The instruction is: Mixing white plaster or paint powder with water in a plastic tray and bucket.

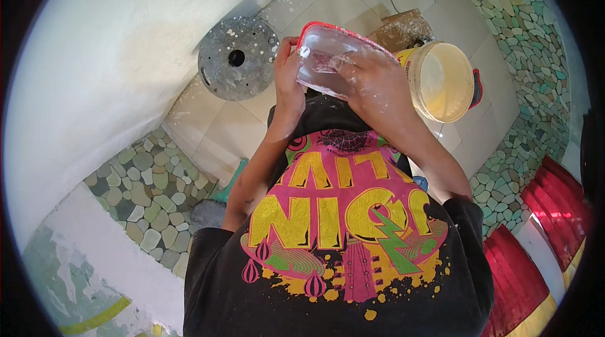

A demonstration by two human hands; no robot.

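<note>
In front of my chest I have a clear plastic tub [307,79] with a red rim, tilted so that its inside faces me. My left hand [289,82] grips the tub's left side, thumb and fingers around the edge. Into the tub reaches my right hand [377,82], its fingers pinched together at the inner surface. A small pinkish flat piece [322,63] shows at those fingertips; what it is, I cannot make out. White smears mark the right hand and the tub.
A round grey stool-like disc [217,63] with a central hole, spattered white, stands left by the white wall [126,66]. To the right is a yellow bucket [419,94] with a pale interior. Behind it lies a brown box [409,24]. Pebble flooring [535,79] borders the tiles.
</note>
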